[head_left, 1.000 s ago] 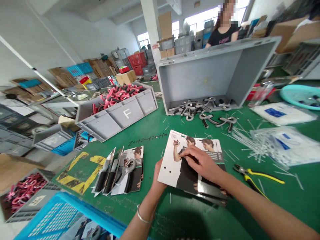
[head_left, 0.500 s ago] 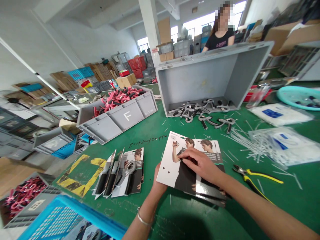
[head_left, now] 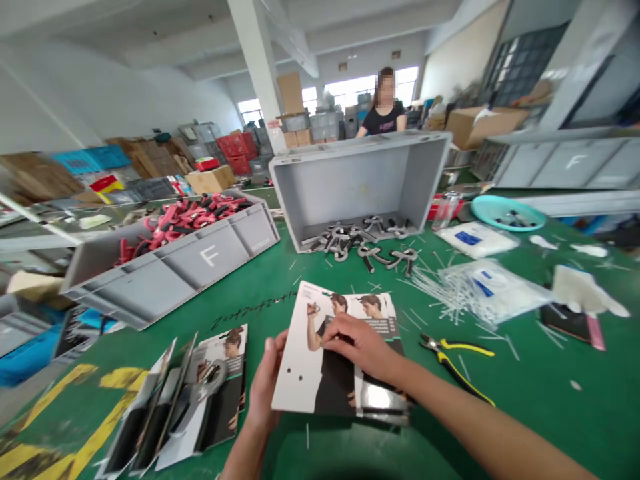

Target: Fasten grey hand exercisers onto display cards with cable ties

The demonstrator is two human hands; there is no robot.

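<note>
A printed card (head_left: 305,373) showing a man with a hand grip lies on top of a small stack of like cards on the green table (head_left: 550,400). My left hand (head_left: 265,387) holds the card's left edge, thumb up along it. My right hand (head_left: 363,343) rests on the card's face with fingers curled, pinching at it. Left of the stack lie finished cards with grey hand grips (head_left: 190,400) fastened on.
A grey crate on its side (head_left: 350,180) spills grey hand grips (head_left: 365,243). A second grey crate (head_left: 200,257) holds pink grips. Yellow-handled cutters (head_left: 457,363), loose white ties (head_left: 440,287) and plastic bags (head_left: 495,287) lie to the right. A person stands beyond the crate.
The view has swung right and lifted. My left thumb now shows along the card's edge, and the card is raised slightly at its left side; my right hand stays on the card.
</note>
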